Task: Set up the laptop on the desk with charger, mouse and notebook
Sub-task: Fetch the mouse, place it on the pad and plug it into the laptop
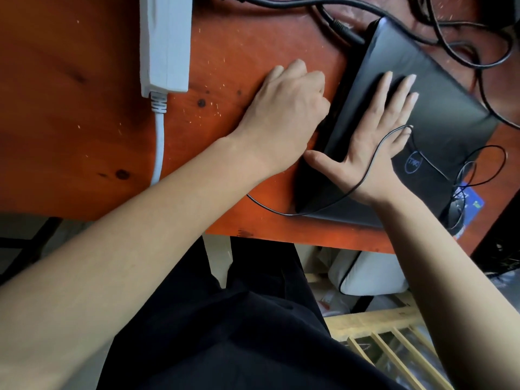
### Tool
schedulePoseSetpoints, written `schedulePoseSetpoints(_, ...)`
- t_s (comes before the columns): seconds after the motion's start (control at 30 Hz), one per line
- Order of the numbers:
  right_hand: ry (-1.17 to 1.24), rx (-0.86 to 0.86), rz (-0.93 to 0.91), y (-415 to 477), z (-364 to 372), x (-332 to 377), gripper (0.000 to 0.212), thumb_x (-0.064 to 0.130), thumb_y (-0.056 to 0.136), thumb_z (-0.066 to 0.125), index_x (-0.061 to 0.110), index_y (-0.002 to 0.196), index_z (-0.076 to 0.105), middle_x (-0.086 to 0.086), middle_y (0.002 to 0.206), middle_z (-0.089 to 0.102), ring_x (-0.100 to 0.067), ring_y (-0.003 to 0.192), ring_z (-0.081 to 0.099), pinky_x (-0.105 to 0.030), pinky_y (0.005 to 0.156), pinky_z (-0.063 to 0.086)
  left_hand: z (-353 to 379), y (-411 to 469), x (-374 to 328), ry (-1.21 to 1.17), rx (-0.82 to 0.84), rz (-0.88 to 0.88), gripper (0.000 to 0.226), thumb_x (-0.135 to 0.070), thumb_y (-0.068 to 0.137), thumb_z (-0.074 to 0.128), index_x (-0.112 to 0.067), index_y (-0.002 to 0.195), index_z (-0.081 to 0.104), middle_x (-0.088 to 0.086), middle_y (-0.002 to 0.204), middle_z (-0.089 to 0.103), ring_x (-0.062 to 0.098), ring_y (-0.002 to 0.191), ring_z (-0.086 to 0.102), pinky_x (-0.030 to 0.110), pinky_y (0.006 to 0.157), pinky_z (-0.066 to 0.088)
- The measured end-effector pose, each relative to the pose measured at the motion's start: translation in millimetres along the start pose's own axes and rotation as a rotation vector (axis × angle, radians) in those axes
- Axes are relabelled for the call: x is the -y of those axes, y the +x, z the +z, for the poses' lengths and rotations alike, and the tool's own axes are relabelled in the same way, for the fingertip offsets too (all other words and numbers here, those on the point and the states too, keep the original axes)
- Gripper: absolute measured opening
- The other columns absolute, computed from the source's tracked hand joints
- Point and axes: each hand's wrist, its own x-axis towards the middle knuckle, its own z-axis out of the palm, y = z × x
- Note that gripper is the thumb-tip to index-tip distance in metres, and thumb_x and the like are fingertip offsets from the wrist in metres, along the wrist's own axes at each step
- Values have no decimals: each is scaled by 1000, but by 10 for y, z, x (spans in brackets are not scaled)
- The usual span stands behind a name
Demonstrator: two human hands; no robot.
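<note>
- Reddish wooden desk [84, 108] is filling the upper half of the frame, with a white power strip [168, 43] lying at upper left.
- The laptop [450, 114] is lying closed and askew at centre right of the desk, its lid facing up.
- The right hand [374, 147] is pressing flat on the lid, its fingers [405, 88] straight and spread, gripping nothing.
- The left hand [287, 108] is sitting against the laptop's left edge with its fingers curled; whether they are gripping that edge or something small is hidden.
- A thick black charger cable [295, 2] is running along the top of the frame, and its plug [344, 29] is reaching the laptop's far corner; it appears to be plugged in.
- A thin black cable [365, 175] is trailing over the right hand toward a dark mouse [455, 211] at the right edge, which is resting on a blue item [475, 199], possibly the notebook.
- Judging by this, the charger is looking done, while opening the lid, connecting the mouse and tidying the layout are remaining.
</note>
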Motion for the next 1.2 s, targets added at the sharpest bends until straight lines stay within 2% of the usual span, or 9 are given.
schedulePoseSetpoints(0.13, 17, 14, -13, -5, -5, -17, 139, 77, 66, 67, 7, 158, -10, -30, 162, -21, -52, 148, -21, -75, 111, -1, -23, 99, -100, -45, 34, -70, 29, -7, 96, 46, -8, 117, 66, 10, 117, 56, 30, 116, 45, 35, 79, 35)
schedulePoseSetpoints(0.27, 38, 45, -27, -15, -43, -40, 145, 85, 61, 64, 9, 159, -12, -28, 162, -25, -49, 148, -24, -75, 110, -4, -46, 52, 16, -156, 27, 33, 24, -15, 92, 62, -11, 113, 72, 11, 112, 62, 30, 106, 51, 35, 90, 39)
schedulePoseSetpoints(0.37, 53, 84, -62, -23, -80, -103, 148, 88, 58, 65, 13, 158, -15, -27, 161, -28, -49, 146, -27, -74, 110, -8, -62, 5, 75, -200, 15, 92, 21, -16, 88, 69, -7, 107, 74, 13, 104, 65, 32, 98, 54, 35, 88, 40)
schedulePoseSetpoints(0.53, 62, 109, -109, -18, -76, -158, 149, 88, 57, 65, 15, 158, -16, -28, 159, -31, -51, 144, -30, -76, 107, -10, -31, -23, 43, -168, -48, 97, 18, -13, 83, 74, -5, 99, 76, 13, 94, 67, 33, 88, 56, 33, 80, 41)
schedulePoseSetpoints(0.73, 74, 144, -126, 21, -73, -161, 152, 89, 54, 63, 15, 156, -22, -28, 156, -36, -51, 142, -35, -76, 106, -12, 50, -153, -117, -50, -164, 11, 21, -13, 87, 70, -6, 105, 74, 13, 95, 61, 34, 91, 52, 39, 77, 47)
schedulePoseSetpoints(0.87, 100, 184, -150, 17, -107, -205, 153, 89, 53, 63, 18, 154, -27, -24, 154, -42, -49, 140, -40, -75, 106, -16, 79, -255, -241, 93, -188, -47, 22, -17, 91, 65, -7, 110, 71, 14, 96, 60, 36, 89, 53, 50, 76, 47)
schedulePoseSetpoints(0.97, 116, 188, -181, 10, -115, -228, 153, 88, 54, 64, 19, 154, -28, -24, 153, -44, -48, 139, -42, -73, 105, -20, 47, -299, -279, 96, -207, -141, 21, -19, 93, 62, -9, 110, 69, 11, 97, 58, 30, 91, 54, 45, 77, 49)
schedulePoseSetpoints(1.1, 132, 177, -194, 10, -102, -257, 151, 86, 56, 66, 19, 154, -27, -24, 153, -44, -48, 138, -43, -71, 104, -23, -97, -288, -204, -132, -277, -447, 16, -19, 91, 64, -16, 107, 63, 3, 100, 65, 19, 90, 63, 31, 81, 47)
schedulePoseSetpoints(1.2, 166, 173, -194, -9, -110, -253, 148, 83, 59, 68, 20, 156, -24, -23, 154, -43, -48, 139, -42, -71, 105, -22, -178, -223, -211, -497, -265, -655, 21, -14, 86, 68, -20, 102, 55, 3, 83, 70, 8, 63, 67, 25, 60, 50)
